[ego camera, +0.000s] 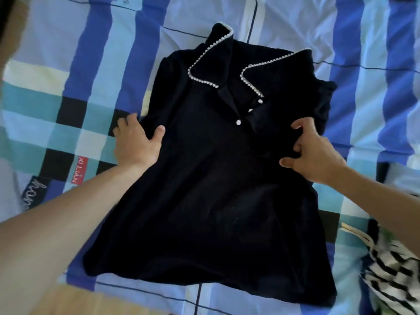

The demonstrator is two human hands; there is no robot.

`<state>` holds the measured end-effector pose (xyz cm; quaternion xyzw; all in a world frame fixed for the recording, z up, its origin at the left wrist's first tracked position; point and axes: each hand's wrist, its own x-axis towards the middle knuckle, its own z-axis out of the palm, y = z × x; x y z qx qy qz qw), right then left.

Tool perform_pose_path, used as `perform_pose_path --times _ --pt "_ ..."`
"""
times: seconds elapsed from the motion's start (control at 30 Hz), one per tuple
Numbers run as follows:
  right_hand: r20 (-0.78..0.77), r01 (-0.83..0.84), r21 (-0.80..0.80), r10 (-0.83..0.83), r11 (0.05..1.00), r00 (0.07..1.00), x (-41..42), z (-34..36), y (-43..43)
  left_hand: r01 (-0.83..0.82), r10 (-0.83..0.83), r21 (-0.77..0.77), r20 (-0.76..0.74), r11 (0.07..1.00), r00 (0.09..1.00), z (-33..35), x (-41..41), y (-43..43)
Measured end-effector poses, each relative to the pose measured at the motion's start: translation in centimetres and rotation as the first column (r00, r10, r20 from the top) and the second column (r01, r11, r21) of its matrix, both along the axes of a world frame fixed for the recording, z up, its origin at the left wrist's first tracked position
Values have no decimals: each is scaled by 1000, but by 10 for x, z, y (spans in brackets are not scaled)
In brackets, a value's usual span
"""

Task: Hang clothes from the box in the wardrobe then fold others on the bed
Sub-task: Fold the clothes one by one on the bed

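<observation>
Left fingers [127,120]: extended and released, lying flat across the left edge of the top [204,189], tips on the sheet at centre left of the frame.
Left thumb [160,130]: spread apart from the fingers, resting on the black fabric just inside that edge.
Left hand [136,144]: palm down over the boundary between top and sheet; forearm runs to the lower left corner of the frame.
Right fingers [300,126]: curled, grasping a bunched fold of the top at its right side, just below the right collar point.
Right thumb [286,162]: bent toward the fingers, closing the pinch on the same fold.
Right hand [318,158]: right of centre in the frame; forearm exits at the right edge.
Top: black, laid front side up on the bed [68,76], filling the centre of the frame, neck toward the upper edge, hem toward the lower edge. The right shoulder area is rumpled.
Collar [204,64]: open and flat, both points edged with a row of white beads.
Buttons [238,122]: white, on the placket below the collar, between the two hands.
Bed: covered by a checked sheet in blue, teal, cream and black; a red label [79,170] shows left of the top.
Striped garment [395,271]: black and white, crumpled at the lower right of the frame, just beside the hem of the top, partly under the right forearm.
</observation>
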<state>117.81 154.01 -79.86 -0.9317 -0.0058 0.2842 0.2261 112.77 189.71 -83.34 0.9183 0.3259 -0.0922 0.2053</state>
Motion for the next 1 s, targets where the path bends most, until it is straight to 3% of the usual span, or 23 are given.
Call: perform_pose_path --times 0.07,0.1,0.2,0.3,0.4,0.5,0.57,0.67,0.77,0.9,1.0 --pt "-7 105 9 -105 994 994 1 0 0 -9 11 -108 16 994 1000 1 1 9" --pt "-65 79 34 -77 996 995 1 1 0 -16 20 -186 19 982 1000 5 0 15" --pt "-358 -118 76 138 990 923 2 6 -4 -13 32 -326 52 945 998 20 9 36" --pt "-467 -292 19 267 956 843 6 21 10 -5 76 -338 196 941 978 45 29 68" --pt "-379 -281 -101 225 954 898 13 26 35 -14 110 -433 198 901 974 61 51 101" --pt "-159 -117 -153 92 981 983 21 26 67 -132 166 -520 20 844 986 55 60 115" --pt "15 -75 -80 76 994 997 25 27 96 -258 240 -542 -105 800 965 47 60 115" --pt "177 -190 76 174 979 969 31 20 145 -346 260 -536 -231 770 938 35 65 109" --pt "236 -340 134 304 931 923 41 11 192 -283 161 -421 -304 862 939 29 70 100" --pt "72 -458 45 455 888 888 42 -5 237 -217 188 -156 -184 964 965 36 80 108" --pt "30 -494 -47 496 868 868 32 -18 242 -242 261 -213 66 946 963 56 95 121"
